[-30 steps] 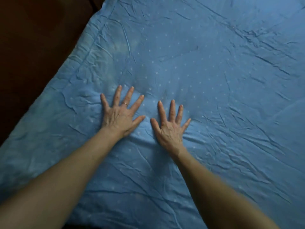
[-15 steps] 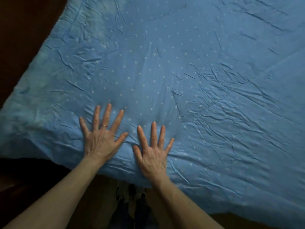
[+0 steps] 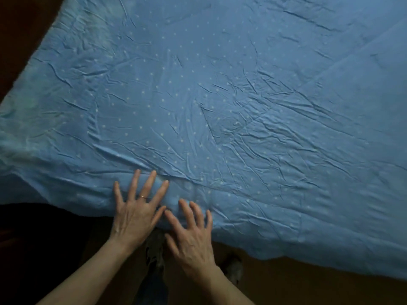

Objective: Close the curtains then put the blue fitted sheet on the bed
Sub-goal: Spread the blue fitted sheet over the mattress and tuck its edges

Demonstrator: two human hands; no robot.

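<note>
Your left hand (image 3: 136,214) lies flat, fingers spread, on the sheet (image 3: 220,106) at its near edge, lower centre of the frame, likely to press creases out. Your right hand (image 3: 191,234), just beside it, is open too, blurred, fingers loosely bent over that edge. The sheet fills the frame, wrinkled centre right. Bare floor (image 3: 286,282) below the edge gives you standing room.

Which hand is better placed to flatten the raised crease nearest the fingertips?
Left: the left hand lies flat, fingertips almost touching the crease; the right hand sits lower, at the edge of the sheet.
</note>
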